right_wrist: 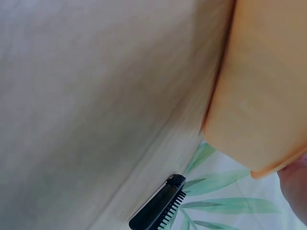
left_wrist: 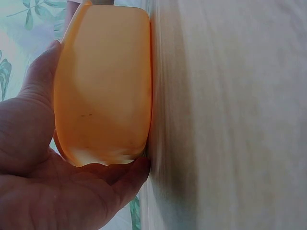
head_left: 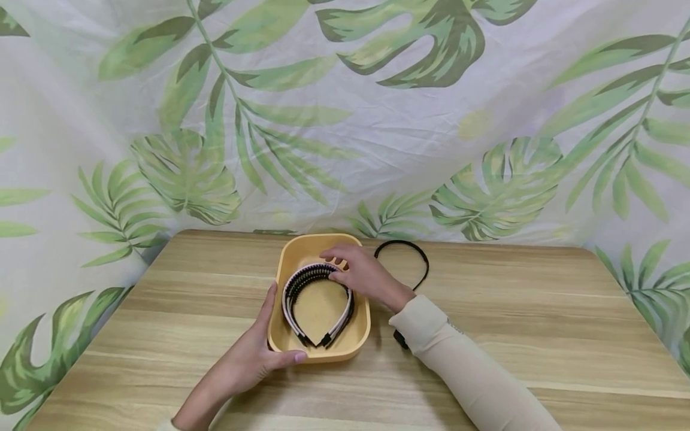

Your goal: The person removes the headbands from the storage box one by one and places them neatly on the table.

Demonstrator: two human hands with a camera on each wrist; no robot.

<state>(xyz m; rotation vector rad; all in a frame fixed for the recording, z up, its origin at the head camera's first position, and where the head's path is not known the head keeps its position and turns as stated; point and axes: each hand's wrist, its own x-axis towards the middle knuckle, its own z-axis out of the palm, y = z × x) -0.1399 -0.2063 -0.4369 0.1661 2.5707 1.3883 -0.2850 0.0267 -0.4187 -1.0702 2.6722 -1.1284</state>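
Observation:
A yellow-orange plastic bin (head_left: 363,335) stands on the table, with several headbands (head_left: 291,293) nested inside it, black ones and a pale one among them. My left hand (head_left: 250,353) grips the bin's near left corner, thumb along the front and fingers at the left side. In the left wrist view, that hand (left_wrist: 57,187) cups the end of the bin (left_wrist: 105,76). Over the far right rim reaches my right hand (head_left: 361,272); its thumb lies inside the headbands' arc and its fingers outside, holding the top of the stack. The right wrist view hides this grasp.
A thin black headband (head_left: 427,263) lies on the wooden table (head_left: 512,311) right of the bin, partly behind my right forearm. In the right wrist view a black toothed strip (right_wrist: 160,203) shows beside the bin. A leaf-patterned cloth (head_left: 388,149) hangs behind the table.

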